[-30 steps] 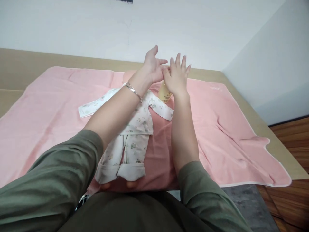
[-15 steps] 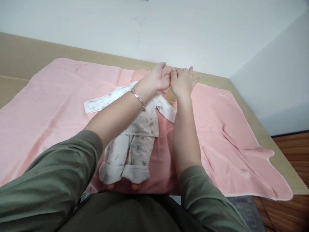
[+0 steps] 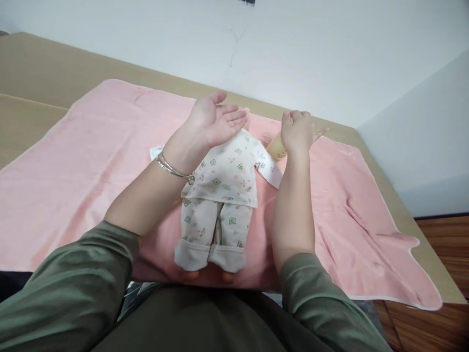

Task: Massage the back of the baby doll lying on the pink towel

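Observation:
A doll in a white printed top (image 3: 229,173) and matching trousers (image 3: 232,225) with rolled cuffs lies on a pink cloth (image 3: 340,205). My left hand (image 3: 218,120), palm up with fingers stretched out, is over the doll's upper part and hides most of its head; it holds nothing. To its right, my right hand (image 3: 298,132) has its thumb and some fingers bent in while other fingers stick out to the right. Nothing shows in it. A yellow container (image 3: 277,148) with small print lies just left of my right hand, partly hidden behind it.
The pink cloth covers much of a light wooden table (image 3: 40,58), whose edge runs along a white wall (image 3: 311,54). At the lower right is a brown wood-grain surface (image 3: 443,249).
My two hands have moved apart; the left turned its palm up and spread its fingers. The view has shifted, and more of the top and of the yellow container shows.

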The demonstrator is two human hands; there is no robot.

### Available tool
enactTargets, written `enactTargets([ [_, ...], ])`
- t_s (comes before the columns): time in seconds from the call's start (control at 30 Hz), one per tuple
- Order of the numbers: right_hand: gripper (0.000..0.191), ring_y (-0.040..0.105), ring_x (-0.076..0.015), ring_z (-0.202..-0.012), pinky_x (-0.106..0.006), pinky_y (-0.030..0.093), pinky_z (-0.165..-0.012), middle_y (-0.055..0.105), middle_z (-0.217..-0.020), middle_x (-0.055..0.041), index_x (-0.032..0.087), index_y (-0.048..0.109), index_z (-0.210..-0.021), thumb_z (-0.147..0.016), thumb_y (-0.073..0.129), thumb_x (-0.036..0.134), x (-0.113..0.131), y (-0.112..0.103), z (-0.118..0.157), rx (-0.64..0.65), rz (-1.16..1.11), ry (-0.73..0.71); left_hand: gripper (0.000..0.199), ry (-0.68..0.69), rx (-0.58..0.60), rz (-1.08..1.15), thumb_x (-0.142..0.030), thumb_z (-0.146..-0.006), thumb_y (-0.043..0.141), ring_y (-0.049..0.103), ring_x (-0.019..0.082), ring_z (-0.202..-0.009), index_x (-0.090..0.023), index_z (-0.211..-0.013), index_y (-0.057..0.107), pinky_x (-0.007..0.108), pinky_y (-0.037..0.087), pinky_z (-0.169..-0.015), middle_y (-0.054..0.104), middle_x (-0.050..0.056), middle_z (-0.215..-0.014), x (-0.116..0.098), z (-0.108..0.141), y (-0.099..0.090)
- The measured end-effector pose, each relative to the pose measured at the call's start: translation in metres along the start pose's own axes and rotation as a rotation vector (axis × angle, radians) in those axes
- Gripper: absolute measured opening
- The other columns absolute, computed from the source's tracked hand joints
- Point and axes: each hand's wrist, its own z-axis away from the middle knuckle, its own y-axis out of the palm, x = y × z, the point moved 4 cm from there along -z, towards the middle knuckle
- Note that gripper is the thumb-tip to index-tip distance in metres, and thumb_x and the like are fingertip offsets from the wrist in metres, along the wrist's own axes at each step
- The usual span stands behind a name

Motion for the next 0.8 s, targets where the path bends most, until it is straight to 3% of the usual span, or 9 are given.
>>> enactTargets([
  [0.13, 0.054, 0.055, -0.0376, -0.148, -0.080, 0.017, -0.129, 0.061, -0.149, -0.0169, 0.024, 0.070, -0.128, -0.114, 0.024, 0.047, 0.002, -0.004, 0.001, 0.004, -0.015, 0.014, 0.075, 0.041, -0.018, 0.034, -0.031, -0.107, 0.045, 0.042, 0.025, -0.165, -0.022, -0.178, 0.020, 0.035, 0.043, -0.132, 0.045, 0.012, -0.177, -0.015, 0.008, -0.012],
  [0.27, 0.048, 0.059, -0.0363, -0.145, -0.078, 0.020, -0.131, 0.061, -0.153, -0.0168, 0.023, 0.072, -0.128, -0.111, 0.033, 0.044, -0.001, -0.004, -0.004, 0.029, -0.069, 0.025, 0.074, 0.015, 0.010, 0.046, -0.031, -0.107, 0.047, 0.046, 0.026, -0.163, -0.024, -0.177, 0.024, 0.035, 0.044, -0.133, 0.048, 0.011, -0.175, -0.021, 0.020, -0.010],
  [0.47, 0.049, 0.024, -0.0416, -0.171, -0.081, 0.018, -0.131, 0.034, -0.180, -0.0095, 0.029, 0.065, -0.145, -0.110, 0.038, 0.050, -0.009, -0.016, -0.009, 0.065, -0.141, 0.042, 0.064, 0.028, 0.104, -0.047, -0.037, -0.111, 0.042, 0.047, 0.028, -0.162, -0.014, -0.171, 0.034, 0.037, 0.043, -0.131, 0.047, 0.013, -0.176, -0.026, 0.046, 0.005],
  [0.53, 0.050, 0.024, -0.0389, -0.171, -0.074, 0.018, -0.135, 0.031, -0.182, -0.0106, 0.026, 0.060, -0.150, -0.111, 0.037, 0.048, -0.004, -0.029, -0.004, 0.016, -0.187, 0.063, 0.061, 0.035, 0.098, -0.108, -0.038, -0.112, 0.042, 0.047, 0.028, -0.162, -0.014, -0.168, 0.039, 0.038, 0.040, -0.132, 0.048, 0.014, -0.175, -0.023, 0.051, 0.007],
  [0.63, 0.052, 0.028, -0.0270, -0.171, -0.056, 0.019, -0.141, 0.036, -0.180, -0.0120, 0.023, 0.054, -0.156, -0.113, 0.030, 0.042, 0.023, -0.051, 0.012, -0.089, -0.322, 0.007, 0.060, 0.014, 0.103, -0.179, -0.039, -0.113, 0.038, 0.044, 0.027, -0.164, -0.012, -0.166, 0.039, 0.042, 0.032, -0.136, 0.047, 0.014, -0.175, -0.012, 0.055, 0.010],
  [0.73, 0.052, 0.034, -0.0174, -0.168, -0.042, 0.025, -0.143, 0.043, -0.176, -0.0079, 0.022, 0.054, -0.155, -0.111, 0.033, 0.042, 0.068, -0.063, 0.038, -0.076, -0.485, -0.169, 0.064, -0.067, 0.130, -0.215, -0.044, -0.114, 0.033, 0.043, 0.027, -0.164, -0.011, -0.170, 0.034, 0.045, 0.029, -0.138, 0.048, 0.015, -0.175, 0.003, 0.059, 0.014],
  [0.8, 0.050, 0.028, -0.0133, -0.171, -0.046, 0.020, -0.145, 0.038, -0.179, 0.0079, 0.036, 0.051, -0.156, -0.111, 0.031, 0.047, 0.097, -0.060, 0.059, 0.047, -0.476, -0.260, 0.066, -0.101, 0.266, -0.206, -0.049, -0.116, 0.025, 0.038, 0.029, -0.167, -0.014, -0.170, 0.035, 0.047, 0.030, -0.139, 0.050, 0.011, -0.174, 0.011, 0.068, 0.023],
])
